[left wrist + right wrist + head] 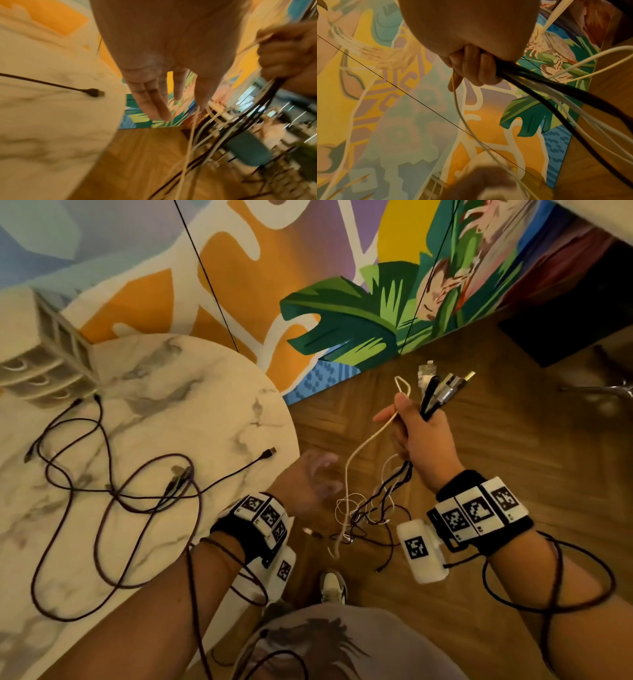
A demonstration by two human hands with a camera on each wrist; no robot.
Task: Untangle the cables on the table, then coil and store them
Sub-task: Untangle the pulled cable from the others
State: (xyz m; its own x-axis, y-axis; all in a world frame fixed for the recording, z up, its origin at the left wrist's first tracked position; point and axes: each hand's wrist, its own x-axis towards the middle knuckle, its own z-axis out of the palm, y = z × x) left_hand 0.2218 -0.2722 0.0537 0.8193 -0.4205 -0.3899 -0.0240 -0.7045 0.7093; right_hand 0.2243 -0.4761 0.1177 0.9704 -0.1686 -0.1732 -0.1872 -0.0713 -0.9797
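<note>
Round marble table fills the left of my head view; wood floor to the right, painted wall at the far side. Pale drawer unit stands at the table's far left edge. Dark cables lie sprawled on the tabletop in crossing loops, one plug near the right rim. My right hand is raised over the floor, right of the table, fingers curled tight around a bundle of cables, black and white, plug ends sticking out past the knuckles on the far side, the snarled lengths dangling below the fist. One white cable runs apart from the rest, pinched by thumb and forefinger, then drops into the snarl. My left hand is blurred just left of the hanging strands; left wrist view shows its fingers straight and slightly spread, holding nothing. Judgement: these cables are light, limp, somewhat slick, and will whip and re-knot if yanked. Best hold is near a plug, feeding it back through the loops; plugs are the snag points.
</note>
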